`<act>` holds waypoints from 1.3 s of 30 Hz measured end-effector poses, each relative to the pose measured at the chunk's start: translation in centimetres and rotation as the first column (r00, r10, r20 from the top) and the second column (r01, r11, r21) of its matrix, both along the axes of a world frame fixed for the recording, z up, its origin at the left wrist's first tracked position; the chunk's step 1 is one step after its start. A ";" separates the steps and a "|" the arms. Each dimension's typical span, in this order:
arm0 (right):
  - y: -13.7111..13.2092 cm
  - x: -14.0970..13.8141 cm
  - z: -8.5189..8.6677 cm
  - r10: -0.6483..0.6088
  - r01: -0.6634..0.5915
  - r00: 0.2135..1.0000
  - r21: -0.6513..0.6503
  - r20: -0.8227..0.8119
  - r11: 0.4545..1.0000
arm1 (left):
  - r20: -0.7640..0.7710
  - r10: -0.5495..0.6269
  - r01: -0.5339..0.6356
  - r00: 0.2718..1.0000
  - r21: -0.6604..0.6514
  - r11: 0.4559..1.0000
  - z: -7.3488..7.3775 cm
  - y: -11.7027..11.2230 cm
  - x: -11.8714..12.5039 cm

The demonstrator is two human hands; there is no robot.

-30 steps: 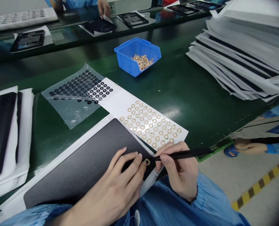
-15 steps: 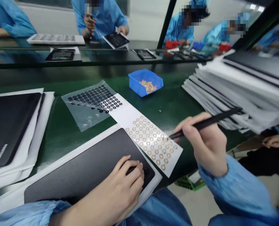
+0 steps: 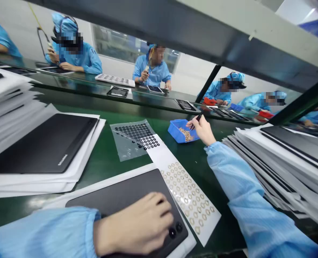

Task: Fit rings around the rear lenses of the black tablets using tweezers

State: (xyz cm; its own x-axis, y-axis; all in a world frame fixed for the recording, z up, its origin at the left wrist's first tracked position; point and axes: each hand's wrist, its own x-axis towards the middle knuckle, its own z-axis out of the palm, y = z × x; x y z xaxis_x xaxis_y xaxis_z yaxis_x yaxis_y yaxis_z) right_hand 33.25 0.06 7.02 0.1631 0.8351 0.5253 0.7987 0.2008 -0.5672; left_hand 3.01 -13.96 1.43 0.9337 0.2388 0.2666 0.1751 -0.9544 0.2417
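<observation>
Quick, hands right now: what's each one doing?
Left hand: open, resting on the black panel, holding nothing.
Right hand: closed, holding a black tool.

**Q:** What does the right side show?

**A:** Right arm [image 3: 236, 186]: extended forward, away from the body, in a pale blue sleeve reaching the wrist. Right hand [image 3: 202, 130]: raised, with the wrist slightly bent and the thumb and fingertips [image 3: 191, 123] pinched together.

**Q:** And the left?

**A:** Left hand [image 3: 137, 224]: low in the foreground, palm down, fingers gently curled. Left forearm [image 3: 43, 233]: nearly level, its gathered blue cuff ending just behind the hand.
</observation>
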 end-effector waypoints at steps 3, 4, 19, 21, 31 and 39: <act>0.4 -3.5 -0.3 0.132 -0.125 0.988 -0.089 0.079 0.988 | 0.014 0.322 -0.321 0.947 -0.052 0.946 0.8 5.3 -1.3; 0.7 -5.2 -0.7 0.194 -0.180 0.975 -0.123 0.108 0.976 | 0.021 0.474 -0.472 0.880 -0.057 0.880 1.1 7.5 -2.3; 4.9 -16.7 -6.8 0.544 -0.474 0.822 -0.330 0.166 0.816 | -0.250 0.861 -0.771 0.444 -0.595 0.225 0.2 17.2 -8.2; 5.3 -16.5 -7.2 0.532 -0.456 0.832 -0.352 0.157 0.817 | -0.236 0.838 -0.672 0.493 -0.715 0.193 0.1 17.1 -7.9; 5.1 -17.5 -8.2 0.521 -0.472 0.846 -0.301 0.110 0.829 | -0.093 0.764 -0.204 0.639 -0.978 0.052 -1.7 16.0 -4.4; 4.6 -17.7 -8.8 0.508 -0.498 0.858 -0.116 0.080 0.859 | -0.058 0.796 -0.147 0.602 -0.988 0.038 -2.4 15.9 -4.3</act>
State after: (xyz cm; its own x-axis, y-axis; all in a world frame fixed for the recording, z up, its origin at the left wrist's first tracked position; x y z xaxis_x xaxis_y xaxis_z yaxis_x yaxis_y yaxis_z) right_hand 15.50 4.71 -1.79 -0.3431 0.8320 0.4360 0.6576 0.5442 -0.5209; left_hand -1.25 1.99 -0.95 0.3180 0.9136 -0.2533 0.0556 0.2488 0.9670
